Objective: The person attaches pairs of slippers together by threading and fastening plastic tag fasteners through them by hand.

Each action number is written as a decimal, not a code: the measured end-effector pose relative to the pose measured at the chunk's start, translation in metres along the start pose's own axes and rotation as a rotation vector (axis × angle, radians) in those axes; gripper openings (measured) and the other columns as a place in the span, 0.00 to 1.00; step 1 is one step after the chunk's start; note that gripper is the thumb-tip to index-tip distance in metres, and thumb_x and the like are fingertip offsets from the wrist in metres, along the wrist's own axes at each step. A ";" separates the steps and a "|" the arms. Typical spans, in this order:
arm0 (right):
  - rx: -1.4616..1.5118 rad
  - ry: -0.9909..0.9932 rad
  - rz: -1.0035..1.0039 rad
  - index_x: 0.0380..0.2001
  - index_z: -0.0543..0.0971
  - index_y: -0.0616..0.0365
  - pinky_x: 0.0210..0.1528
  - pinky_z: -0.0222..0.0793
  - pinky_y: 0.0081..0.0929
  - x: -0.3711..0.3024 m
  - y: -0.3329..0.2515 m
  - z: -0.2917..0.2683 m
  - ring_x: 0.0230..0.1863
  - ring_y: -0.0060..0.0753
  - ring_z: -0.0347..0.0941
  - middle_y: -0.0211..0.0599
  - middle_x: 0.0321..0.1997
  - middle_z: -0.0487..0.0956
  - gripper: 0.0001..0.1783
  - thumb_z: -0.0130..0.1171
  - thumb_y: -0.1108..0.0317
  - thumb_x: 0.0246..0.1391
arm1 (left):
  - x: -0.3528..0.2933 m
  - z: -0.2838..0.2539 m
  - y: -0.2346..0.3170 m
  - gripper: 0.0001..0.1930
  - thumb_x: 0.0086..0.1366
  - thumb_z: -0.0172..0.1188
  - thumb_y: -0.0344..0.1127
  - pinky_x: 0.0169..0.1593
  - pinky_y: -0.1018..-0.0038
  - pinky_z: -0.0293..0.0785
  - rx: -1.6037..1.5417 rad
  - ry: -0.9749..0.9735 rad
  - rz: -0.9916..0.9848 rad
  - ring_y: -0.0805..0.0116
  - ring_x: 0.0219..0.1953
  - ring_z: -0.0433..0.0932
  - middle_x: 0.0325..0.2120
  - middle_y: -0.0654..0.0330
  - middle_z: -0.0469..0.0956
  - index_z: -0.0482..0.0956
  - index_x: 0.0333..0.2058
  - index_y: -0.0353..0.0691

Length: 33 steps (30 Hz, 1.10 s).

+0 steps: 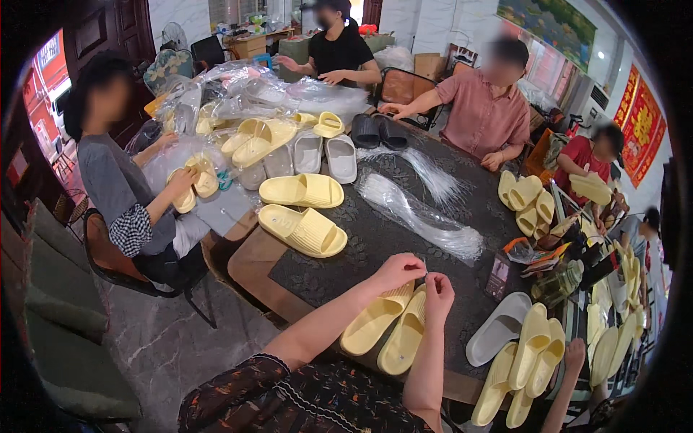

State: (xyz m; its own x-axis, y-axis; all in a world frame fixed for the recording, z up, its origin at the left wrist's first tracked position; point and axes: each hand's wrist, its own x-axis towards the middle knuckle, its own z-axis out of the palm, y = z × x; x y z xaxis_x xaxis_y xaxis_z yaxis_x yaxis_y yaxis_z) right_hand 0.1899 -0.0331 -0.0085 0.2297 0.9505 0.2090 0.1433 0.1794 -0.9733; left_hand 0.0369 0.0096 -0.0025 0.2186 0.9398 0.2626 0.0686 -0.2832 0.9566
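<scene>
A pair of yellow slippers (376,322) lies at the table's near edge, toes partly hidden under my hands. Just over the toes, my left hand (403,271) and my right hand (439,291) are almost together. Both have thumb and fingertips pinched; whatever is between them is too small or thin to make out. Farther left lie two more yellow slippers, a ribbed one (307,229) and another (299,190) behind it. Beyond my hands a bundle of thin clear plastic strands (422,216) lies across the dark tabletop, with a second bundle (427,173) behind.
A heap of bagged slippers (245,97) covers the far left, where a person handles a yellow pair. Two people stand at the far side. At right are a grey slipper (499,329), stacked yellow slippers (533,350), a phone (498,277) and a glass jar (559,283).
</scene>
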 end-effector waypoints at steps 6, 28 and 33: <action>0.006 0.065 -0.004 0.32 0.78 0.62 0.32 0.63 0.15 0.000 -0.001 0.000 0.28 0.14 0.66 0.23 0.27 0.74 0.05 0.58 0.71 0.56 | 0.001 0.002 -0.008 0.08 0.58 0.63 0.34 0.38 0.74 0.72 -0.024 0.045 0.004 0.70 0.32 0.77 0.28 0.59 0.77 0.81 0.34 0.36; 0.021 -0.007 0.049 0.32 0.78 0.62 0.32 0.64 0.15 -0.001 -0.008 0.000 0.28 0.13 0.66 0.23 0.27 0.75 0.05 0.59 0.70 0.55 | 0.001 0.002 -0.005 0.07 0.60 0.61 0.33 0.39 0.75 0.72 -0.028 -0.032 0.003 0.72 0.33 0.76 0.30 0.60 0.77 0.81 0.35 0.37; 0.019 0.040 0.023 0.31 0.78 0.62 0.32 0.64 0.14 -0.001 -0.004 -0.002 0.28 0.13 0.66 0.23 0.27 0.75 0.06 0.60 0.70 0.55 | 0.001 0.004 -0.011 0.08 0.59 0.63 0.35 0.37 0.75 0.72 0.075 0.031 0.041 0.70 0.33 0.75 0.29 0.60 0.75 0.81 0.34 0.37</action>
State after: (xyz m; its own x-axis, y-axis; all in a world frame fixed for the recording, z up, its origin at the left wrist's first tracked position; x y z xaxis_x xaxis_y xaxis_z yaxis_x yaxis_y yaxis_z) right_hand 0.1908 -0.0352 -0.0044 0.2710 0.9436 0.1902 0.1196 0.1630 -0.9793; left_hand 0.0401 0.0130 -0.0135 0.1928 0.9323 0.3059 0.1333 -0.3337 0.9332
